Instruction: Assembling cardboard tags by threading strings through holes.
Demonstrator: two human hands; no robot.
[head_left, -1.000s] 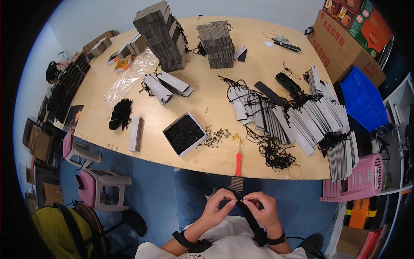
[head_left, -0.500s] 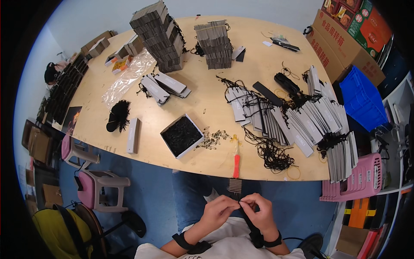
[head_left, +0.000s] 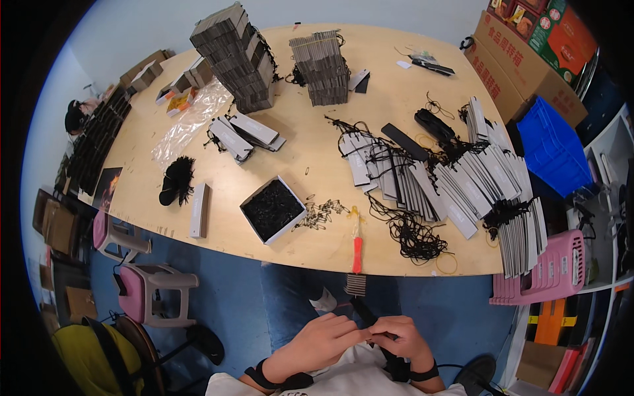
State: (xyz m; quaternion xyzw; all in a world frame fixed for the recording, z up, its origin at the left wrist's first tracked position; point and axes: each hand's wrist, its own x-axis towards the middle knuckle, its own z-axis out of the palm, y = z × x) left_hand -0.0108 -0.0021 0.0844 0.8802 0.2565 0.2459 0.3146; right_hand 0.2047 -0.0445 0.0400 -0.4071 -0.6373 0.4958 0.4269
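Note:
Over my lap, my left hand (head_left: 325, 340) and my right hand (head_left: 400, 335) meet with fingertips pinched together. They grip a black strip (head_left: 362, 310), whose far end sticks out past the fingers toward the table. More black material hangs below the right hand. Exactly what the strip is, I cannot make out. Just beyond, at the table edge, are a ridged brown-grey piece (head_left: 356, 285) and a tool with a red handle (head_left: 357, 254). Loose small wire pins (head_left: 321, 213) lie beside an open white box (head_left: 292, 223) full of small black pieces.
Grey-white tags with black cords (head_left: 456, 198) spread over the table's right side, near a tangle of black cord (head_left: 416, 237). Tall grey stacks (head_left: 234, 63) stand at the back. A black tassel bundle (head_left: 177, 181) lies left. Pink stools (head_left: 135, 294) and a blue crate (head_left: 553, 148) flank the table.
My hands have shifted slightly lower and closer together, the left turned more back-up. The black strip now projects beyond the fingers. The view has shifted a little.

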